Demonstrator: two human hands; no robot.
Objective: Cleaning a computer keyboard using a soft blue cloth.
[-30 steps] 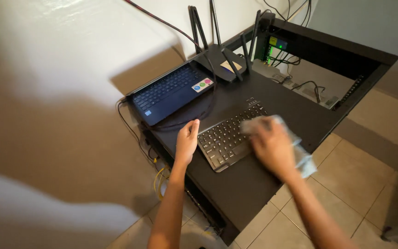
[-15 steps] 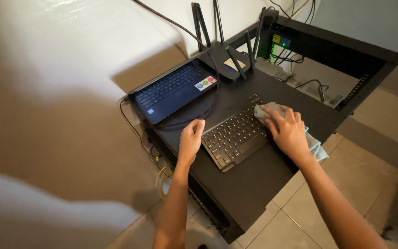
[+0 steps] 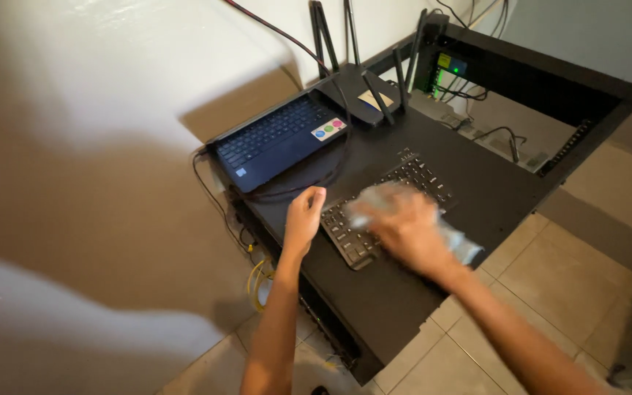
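Laptop [image 3: 272, 143]: rectangular sticker [image 3: 328, 129], coloured dots, near corner.

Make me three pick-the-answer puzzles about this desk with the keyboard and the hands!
1. Where is the laptop? A) at the wall, beyond the keyboard B) on the floor C) under the desk
2. What colour is the cloth? A) red B) pale grey C) black
3. What is the right hand doing? A) resting empty B) pressing the cloth on the keyboard C) holding a cup

Answers: 1 A, the laptop lies open on the black desk near the wall. 2 B, the cloth looks light grey. 3 B, the cloth sits under the hand on the keys, while the left hand touches the keyboard's edge.
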